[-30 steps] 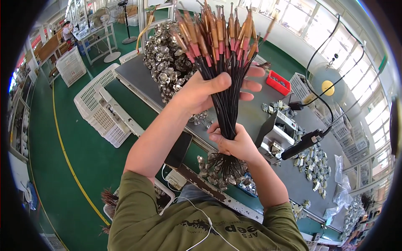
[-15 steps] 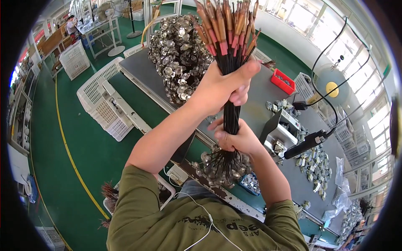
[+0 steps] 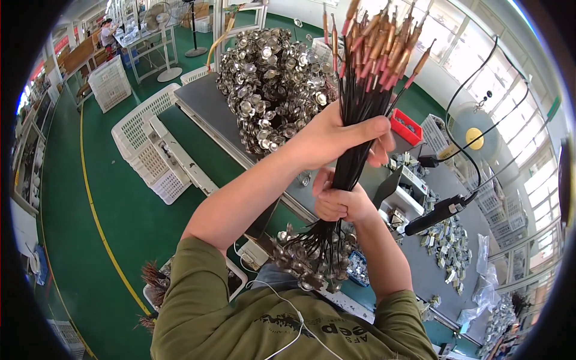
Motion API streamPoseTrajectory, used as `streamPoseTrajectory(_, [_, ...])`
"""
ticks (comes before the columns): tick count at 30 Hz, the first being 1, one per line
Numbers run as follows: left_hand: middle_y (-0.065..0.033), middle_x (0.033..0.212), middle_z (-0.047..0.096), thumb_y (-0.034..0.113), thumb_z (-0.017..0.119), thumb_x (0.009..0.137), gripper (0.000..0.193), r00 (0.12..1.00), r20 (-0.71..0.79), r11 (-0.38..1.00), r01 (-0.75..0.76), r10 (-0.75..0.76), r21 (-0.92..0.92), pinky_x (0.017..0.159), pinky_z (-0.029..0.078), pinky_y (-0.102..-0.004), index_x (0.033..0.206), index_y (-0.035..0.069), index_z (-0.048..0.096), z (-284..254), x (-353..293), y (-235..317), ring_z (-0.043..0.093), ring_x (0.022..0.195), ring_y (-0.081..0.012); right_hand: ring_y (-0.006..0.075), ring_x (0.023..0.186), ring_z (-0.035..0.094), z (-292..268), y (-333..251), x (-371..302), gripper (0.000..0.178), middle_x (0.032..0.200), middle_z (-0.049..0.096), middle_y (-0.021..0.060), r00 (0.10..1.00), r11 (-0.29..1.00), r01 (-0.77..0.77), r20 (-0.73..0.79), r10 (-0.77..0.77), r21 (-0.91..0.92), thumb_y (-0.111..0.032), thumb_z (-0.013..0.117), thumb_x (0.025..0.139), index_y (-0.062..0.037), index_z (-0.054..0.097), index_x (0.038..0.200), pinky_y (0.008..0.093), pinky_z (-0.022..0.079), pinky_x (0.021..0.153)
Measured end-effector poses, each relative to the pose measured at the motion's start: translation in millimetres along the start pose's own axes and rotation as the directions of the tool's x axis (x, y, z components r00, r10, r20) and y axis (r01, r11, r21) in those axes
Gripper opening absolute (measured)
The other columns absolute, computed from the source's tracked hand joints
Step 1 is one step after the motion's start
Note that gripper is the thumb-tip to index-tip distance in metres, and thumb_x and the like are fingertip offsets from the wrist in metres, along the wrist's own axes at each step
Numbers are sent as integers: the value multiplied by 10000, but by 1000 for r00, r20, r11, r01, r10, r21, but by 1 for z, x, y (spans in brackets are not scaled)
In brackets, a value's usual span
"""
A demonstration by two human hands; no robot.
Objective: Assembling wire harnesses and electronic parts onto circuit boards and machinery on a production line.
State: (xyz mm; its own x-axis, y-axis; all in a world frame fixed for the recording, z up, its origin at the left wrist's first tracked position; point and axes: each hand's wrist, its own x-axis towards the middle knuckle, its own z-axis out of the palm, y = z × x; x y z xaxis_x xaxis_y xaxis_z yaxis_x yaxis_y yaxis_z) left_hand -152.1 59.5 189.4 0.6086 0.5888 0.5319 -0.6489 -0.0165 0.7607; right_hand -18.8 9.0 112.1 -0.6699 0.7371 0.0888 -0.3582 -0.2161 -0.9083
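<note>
A thick bundle of black wires [image 3: 353, 168] stands slantwise in front of me, with brown-and-pink sleeved tips [image 3: 384, 51] fanned out at its top. Round metal caps [image 3: 309, 273] hang in a cluster from the lower wire ends. My right hand [image 3: 341, 203] is closed tightly around the bundle just above these caps. Higher up, my left hand [image 3: 351, 135] wraps it more loosely, thumb across the front and fingers curling round the far side. Behind my left forearm, a big heap of similar shiny caps [image 3: 264, 90] rests on the grey worktable [image 3: 201, 105].
A red bin [image 3: 406, 124] sits at the back of the table. Right of my hands are a small metal device [image 3: 408, 195], a black-handled tool on a cable [image 3: 435, 216] and piles of small metal parts [image 3: 447, 249]. A blue tray [image 3: 358, 268] is near the front edge. White crates [image 3: 150, 144] stand left.
The bundle's top has tilted right and its tips have spread apart. My left hand has moved right and down, its grip looser. My right hand has closed more firmly, and the lower caps have swung left.
</note>
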Motion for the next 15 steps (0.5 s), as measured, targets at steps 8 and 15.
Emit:
streamPoseTrajectory(8, [-43, 765, 624, 331, 676, 931, 406, 991, -122, 934, -3, 50, 356, 577, 526, -267, 1132, 29, 495, 2, 4, -2, 624, 620, -129, 126, 464, 423, 19, 17, 9, 114, 573, 432, 8, 810, 874, -16, -518, -273, -486, -80, 589, 912, -24, 537, 827, 273, 328, 443])
streamPoseTrajectory(15, [-82, 1067, 643, 366, 666, 936, 556, 945, -77, 847, -246, 317, 471, 766, 521, -265, 1314, 10, 467, -7, 3, 6, 617, 909, -99, 64, 423, 373, 21, 6, -1, 180, 536, 432, -23, 849, 943, 114, -462, -256, -313, -109, 597, 973, 24, 549, 1085, 242, 282, 417])
